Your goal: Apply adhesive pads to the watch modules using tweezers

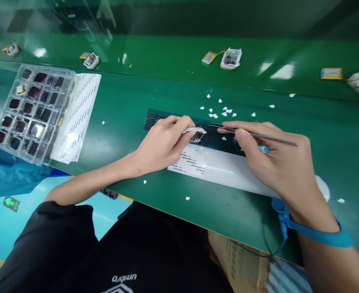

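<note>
Between the fingers of my left hand is a small white device housing with circuitry showing inside. My right hand grips metal tweezers, their tips pointing left towards the housing, a short gap away. A blue wrist strap goes round my right wrist. Beneath my left hand lies a dark sheet of black strips. A white printed label sheet stretches under both hands, partly hidden by the right one. Small white round tabbed pieces lie scattered beyond the tweezers.
A clear compartment tray of dark square parts stands at left, beside more printed label sheets. Along the green back strip sit several open housings wired to batteries. A cardboard box is below the table's front edge.
</note>
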A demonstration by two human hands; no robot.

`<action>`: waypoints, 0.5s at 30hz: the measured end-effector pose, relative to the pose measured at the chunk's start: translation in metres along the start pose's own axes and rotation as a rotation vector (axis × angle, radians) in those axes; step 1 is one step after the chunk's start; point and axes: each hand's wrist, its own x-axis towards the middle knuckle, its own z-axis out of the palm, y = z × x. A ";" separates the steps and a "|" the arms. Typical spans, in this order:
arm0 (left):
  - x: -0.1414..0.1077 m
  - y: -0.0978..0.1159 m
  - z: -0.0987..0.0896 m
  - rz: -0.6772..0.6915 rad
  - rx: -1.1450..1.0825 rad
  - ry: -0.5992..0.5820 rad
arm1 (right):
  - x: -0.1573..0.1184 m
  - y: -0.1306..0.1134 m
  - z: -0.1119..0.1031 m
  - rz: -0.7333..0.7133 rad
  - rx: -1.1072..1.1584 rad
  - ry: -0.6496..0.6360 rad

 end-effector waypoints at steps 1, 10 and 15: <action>0.000 0.000 0.001 0.004 -0.002 0.003 | 0.000 0.001 -0.001 0.008 0.006 0.013; -0.002 0.000 0.004 0.048 -0.051 0.012 | 0.003 0.008 -0.008 0.089 0.101 -0.005; -0.002 0.000 0.006 0.053 -0.075 -0.025 | 0.005 0.008 -0.010 0.091 0.092 -0.041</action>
